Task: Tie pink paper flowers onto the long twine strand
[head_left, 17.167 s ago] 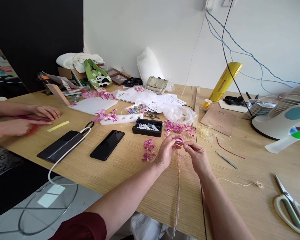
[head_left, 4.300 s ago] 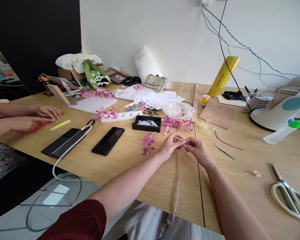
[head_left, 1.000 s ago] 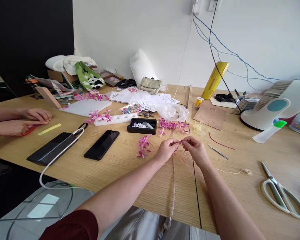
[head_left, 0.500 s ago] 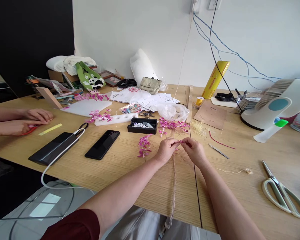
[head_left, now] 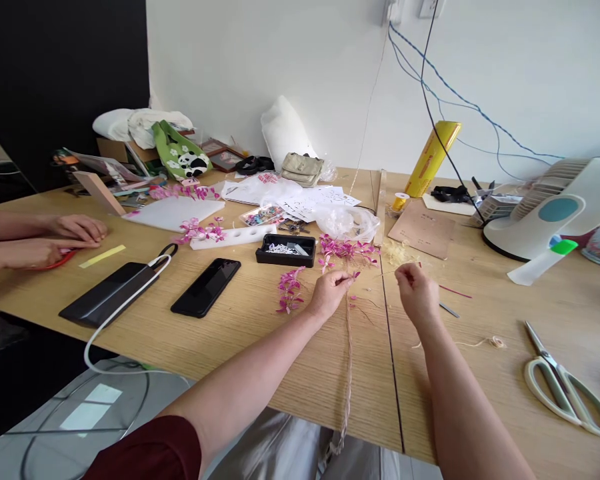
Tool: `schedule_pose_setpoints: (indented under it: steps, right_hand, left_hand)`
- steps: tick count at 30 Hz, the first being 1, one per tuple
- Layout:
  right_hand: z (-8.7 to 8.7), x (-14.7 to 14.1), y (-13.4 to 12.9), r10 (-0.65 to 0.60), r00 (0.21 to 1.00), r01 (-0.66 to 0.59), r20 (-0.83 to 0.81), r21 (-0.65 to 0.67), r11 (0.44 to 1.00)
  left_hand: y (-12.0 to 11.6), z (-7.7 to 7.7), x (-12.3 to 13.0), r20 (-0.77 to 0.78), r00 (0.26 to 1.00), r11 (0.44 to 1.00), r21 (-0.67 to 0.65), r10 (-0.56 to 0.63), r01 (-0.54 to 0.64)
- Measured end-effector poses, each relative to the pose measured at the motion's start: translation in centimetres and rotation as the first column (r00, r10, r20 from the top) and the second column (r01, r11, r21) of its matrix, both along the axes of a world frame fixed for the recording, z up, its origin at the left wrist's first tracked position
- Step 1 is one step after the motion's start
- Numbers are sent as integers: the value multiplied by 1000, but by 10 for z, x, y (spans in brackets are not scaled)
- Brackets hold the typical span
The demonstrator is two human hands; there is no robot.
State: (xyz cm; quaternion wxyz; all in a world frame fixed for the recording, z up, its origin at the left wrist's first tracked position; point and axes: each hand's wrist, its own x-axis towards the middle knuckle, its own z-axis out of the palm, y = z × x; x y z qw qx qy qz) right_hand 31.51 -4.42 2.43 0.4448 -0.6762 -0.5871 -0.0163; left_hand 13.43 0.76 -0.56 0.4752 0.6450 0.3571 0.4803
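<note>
My left hand (head_left: 331, 292) is closed in a pinch on a small pink flower (head_left: 356, 275), which pokes out past the fingertips. From there a thin pale thread (head_left: 384, 274) runs taut to my right hand (head_left: 418, 293), whose closed fingers grip its other end. Below the left fingertips a braided cord (head_left: 349, 360) hangs down over the table edge to my lap. Thin stems with pink bits (head_left: 363, 305) lie beside the cord. Pink flower sprays lie just beyond the hands (head_left: 347, 248) and left of them (head_left: 290, 291).
A black tray (head_left: 285, 251) of small white pieces, a phone (head_left: 206, 288) and a power bank (head_left: 109, 293) lie to the left. Scissors (head_left: 563, 383), a metal strip (head_left: 449, 309) and a fan (head_left: 540, 207) are on the right. Another person's hands (head_left: 75, 240) work at far left.
My hands were together at the fingertips. My right hand has moved away to the right, drawing the thread out straight, while the left stays almost in place.
</note>
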Motion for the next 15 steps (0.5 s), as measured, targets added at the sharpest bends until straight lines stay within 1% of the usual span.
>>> schedule_pose_setpoints:
  steps: [1, 3, 5, 7, 9, 12, 14, 15]
  right_hand:
    - [2, 3, -1, 30, 1000, -30, -8, -11, 1000]
    - [5, 3, -3, 168, 986, -168, -3, -65, 984]
    - [8, -2, -5, 338, 940, -330, 35, -143, 933]
    - [8, -11, -6, 447, 889, -418, 102, -218, 882]
    - [4, -20, -5, 495, 848, -435, 187, -287, 853]
    - [-5, -30, -2, 538, 786, -433, 304, -349, 831]
    - [-9, -34, 0, 574, 750, -465, 328, -355, 811]
    - [-9, -35, -1, 584, 746, -482, 319, -344, 805]
  left_hand:
    - [2, 0, -1, 44, 999, 999, -25, 27, -26]
    - [3, 1, -3, 140, 987, 994, -83, 82, -71]
    - [3, 1, -3, 225, 969, 988, -139, 104, -74]
    - [1, 1, -2, 285, 954, 983, -177, 91, -40]
    - [-1, 0, 0, 322, 945, 980, -199, 62, 3]
    - [-5, 0, 4, 329, 944, 975, -219, 34, 42]
    - [-6, 1, 5, 313, 950, 975, -215, 19, 51]
    - [-7, 2, 5, 297, 955, 978, -201, 12, 51]
